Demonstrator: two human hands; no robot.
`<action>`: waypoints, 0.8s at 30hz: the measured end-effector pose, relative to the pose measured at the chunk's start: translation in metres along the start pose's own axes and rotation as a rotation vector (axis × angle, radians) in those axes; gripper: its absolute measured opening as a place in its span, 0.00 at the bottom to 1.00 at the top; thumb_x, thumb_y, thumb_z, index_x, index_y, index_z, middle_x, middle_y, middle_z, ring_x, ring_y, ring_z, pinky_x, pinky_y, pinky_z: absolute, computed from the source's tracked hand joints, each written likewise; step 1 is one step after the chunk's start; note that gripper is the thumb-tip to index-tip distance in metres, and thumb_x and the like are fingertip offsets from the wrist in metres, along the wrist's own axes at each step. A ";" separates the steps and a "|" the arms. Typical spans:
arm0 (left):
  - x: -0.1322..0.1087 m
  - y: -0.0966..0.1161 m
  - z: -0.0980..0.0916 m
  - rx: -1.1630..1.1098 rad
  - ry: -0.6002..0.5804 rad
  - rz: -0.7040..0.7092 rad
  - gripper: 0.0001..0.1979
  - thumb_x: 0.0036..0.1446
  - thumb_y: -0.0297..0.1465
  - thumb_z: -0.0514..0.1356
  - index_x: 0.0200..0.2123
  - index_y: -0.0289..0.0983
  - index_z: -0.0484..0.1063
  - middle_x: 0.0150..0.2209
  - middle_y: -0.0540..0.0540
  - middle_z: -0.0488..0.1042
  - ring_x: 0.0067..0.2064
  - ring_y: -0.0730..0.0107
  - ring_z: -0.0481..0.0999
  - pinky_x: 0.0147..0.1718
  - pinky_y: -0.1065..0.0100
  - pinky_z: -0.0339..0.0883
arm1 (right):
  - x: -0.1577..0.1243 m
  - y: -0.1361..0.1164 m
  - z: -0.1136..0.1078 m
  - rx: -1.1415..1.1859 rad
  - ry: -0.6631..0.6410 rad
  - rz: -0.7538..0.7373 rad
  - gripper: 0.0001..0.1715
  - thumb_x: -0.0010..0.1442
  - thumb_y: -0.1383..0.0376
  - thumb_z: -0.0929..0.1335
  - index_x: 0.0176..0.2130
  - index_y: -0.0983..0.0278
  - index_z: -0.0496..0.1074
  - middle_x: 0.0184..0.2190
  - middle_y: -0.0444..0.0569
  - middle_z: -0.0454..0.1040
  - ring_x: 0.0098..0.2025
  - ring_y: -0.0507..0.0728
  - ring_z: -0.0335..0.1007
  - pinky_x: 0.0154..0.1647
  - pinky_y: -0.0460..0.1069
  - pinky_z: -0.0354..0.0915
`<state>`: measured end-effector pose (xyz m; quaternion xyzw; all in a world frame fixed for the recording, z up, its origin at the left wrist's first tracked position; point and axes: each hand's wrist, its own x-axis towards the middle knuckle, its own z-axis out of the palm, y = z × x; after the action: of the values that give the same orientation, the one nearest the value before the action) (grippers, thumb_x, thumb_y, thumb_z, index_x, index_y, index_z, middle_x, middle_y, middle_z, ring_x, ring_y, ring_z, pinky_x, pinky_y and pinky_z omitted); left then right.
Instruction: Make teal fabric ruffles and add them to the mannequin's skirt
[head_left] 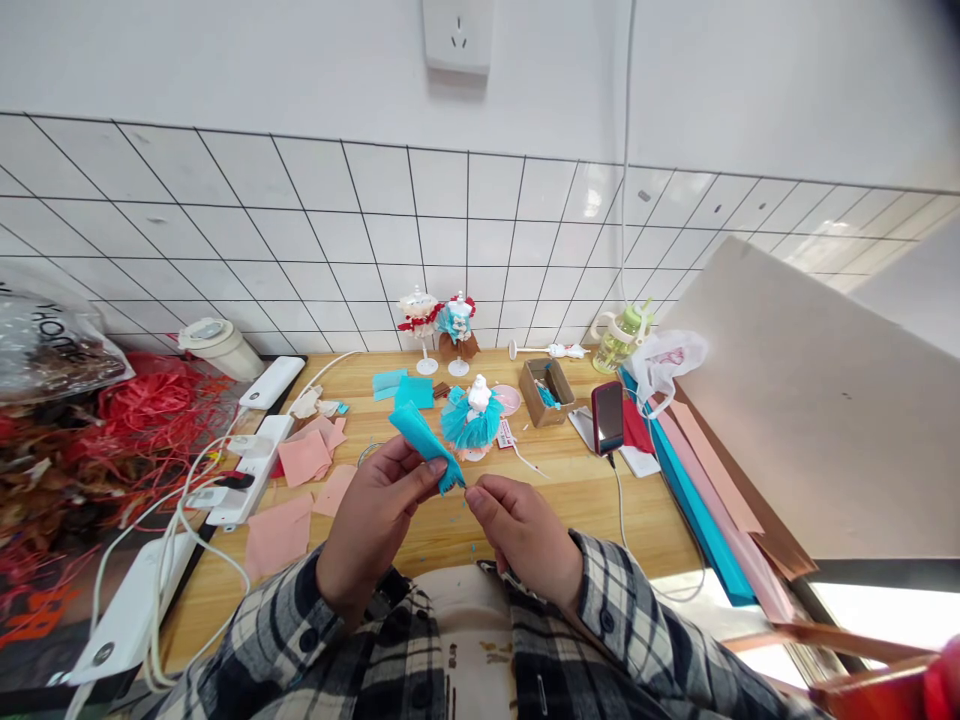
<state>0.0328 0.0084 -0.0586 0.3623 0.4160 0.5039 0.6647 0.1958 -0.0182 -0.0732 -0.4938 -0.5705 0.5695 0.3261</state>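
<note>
My left hand (pixel 379 515) is closed around a folded strip of teal fabric (pixel 421 437), which sticks up and to the left from its fingers. My right hand (pixel 521 530) pinches at the strip's lower end, fingers pressed together; anything as thin as a needle or thread is too small to make out. Just behind the hands stands a small doll form in a teal ruffled skirt (pixel 472 418). Two more dressed doll forms (pixel 439 322) stand on stems by the tiled wall. Both sleeves are plaid.
Pink fabric squares (pixel 304 458) and teal squares (pixel 405 388) lie on the wooden table (pixel 585 490). A power strip (pixel 244 470) with white cables is at left beside red raffia (pixel 150 400). A cardboard box (pixel 546 390), a phone (pixel 607 416), a green bottle (pixel 622 340) and fabric rolls (pixel 705 480) lie right.
</note>
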 end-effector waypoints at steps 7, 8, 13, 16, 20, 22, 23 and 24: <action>0.002 0.002 0.003 -0.056 0.063 -0.029 0.09 0.43 0.28 0.70 0.31 0.37 0.77 0.28 0.51 0.79 0.30 0.73 0.75 0.32 0.73 0.69 | 0.000 0.003 0.001 0.041 -0.005 0.034 0.27 0.61 0.44 0.59 0.23 0.61 0.55 0.14 0.36 0.53 0.13 0.46 0.52 0.10 0.42 0.49; 0.002 0.002 0.003 -0.063 0.066 -0.029 0.09 0.43 0.28 0.70 0.31 0.37 0.76 0.28 0.51 0.78 0.30 0.73 0.75 0.32 0.73 0.70 | 0.000 0.004 0.001 0.063 -0.002 0.040 0.27 0.61 0.43 0.58 0.24 0.61 0.55 0.15 0.36 0.53 0.12 0.46 0.52 0.10 0.42 0.49; 0.000 0.002 0.003 -0.088 0.060 -0.026 0.08 0.43 0.28 0.70 0.28 0.37 0.76 0.25 0.52 0.77 0.28 0.74 0.75 0.31 0.73 0.70 | 0.001 0.005 0.003 0.120 0.017 0.048 0.29 0.59 0.41 0.58 0.24 0.61 0.56 0.16 0.36 0.53 0.13 0.46 0.50 0.09 0.42 0.52; -0.001 0.001 0.004 -0.092 0.059 -0.031 0.08 0.42 0.27 0.71 0.28 0.37 0.76 0.26 0.53 0.77 0.28 0.75 0.75 0.31 0.74 0.70 | 0.001 0.005 0.003 0.127 0.023 0.053 0.29 0.59 0.40 0.58 0.24 0.61 0.56 0.17 0.36 0.53 0.13 0.45 0.50 0.09 0.41 0.52; -0.002 -0.001 0.004 -0.087 0.060 -0.043 0.08 0.43 0.28 0.70 0.29 0.37 0.76 0.26 0.53 0.78 0.29 0.75 0.75 0.31 0.75 0.71 | 0.000 0.005 0.004 0.124 0.017 0.048 0.29 0.59 0.41 0.58 0.25 0.61 0.57 0.16 0.36 0.52 0.12 0.45 0.50 0.09 0.41 0.51; -0.002 -0.002 0.004 -0.090 0.062 -0.044 0.08 0.43 0.28 0.70 0.29 0.37 0.76 0.27 0.53 0.78 0.29 0.76 0.75 0.31 0.76 0.70 | -0.001 0.005 0.004 0.116 0.021 0.047 0.28 0.60 0.41 0.59 0.25 0.61 0.57 0.16 0.36 0.53 0.12 0.45 0.51 0.09 0.41 0.51; -0.002 -0.002 0.004 -0.090 0.064 -0.045 0.08 0.43 0.28 0.71 0.29 0.37 0.76 0.27 0.53 0.78 0.29 0.76 0.75 0.31 0.76 0.70 | -0.001 0.005 0.004 0.112 0.024 0.045 0.28 0.60 0.41 0.58 0.25 0.61 0.57 0.16 0.36 0.53 0.12 0.45 0.51 0.09 0.41 0.51; -0.003 -0.002 0.004 -0.090 0.065 -0.045 0.08 0.43 0.28 0.71 0.28 0.37 0.76 0.27 0.53 0.78 0.29 0.76 0.75 0.31 0.76 0.70 | -0.001 0.005 0.004 0.109 0.026 0.043 0.28 0.60 0.42 0.58 0.25 0.61 0.57 0.16 0.36 0.53 0.12 0.45 0.52 0.09 0.41 0.51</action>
<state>0.0370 0.0052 -0.0585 0.3059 0.4226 0.5185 0.6775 0.1934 -0.0208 -0.0783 -0.4947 -0.5237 0.6002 0.3475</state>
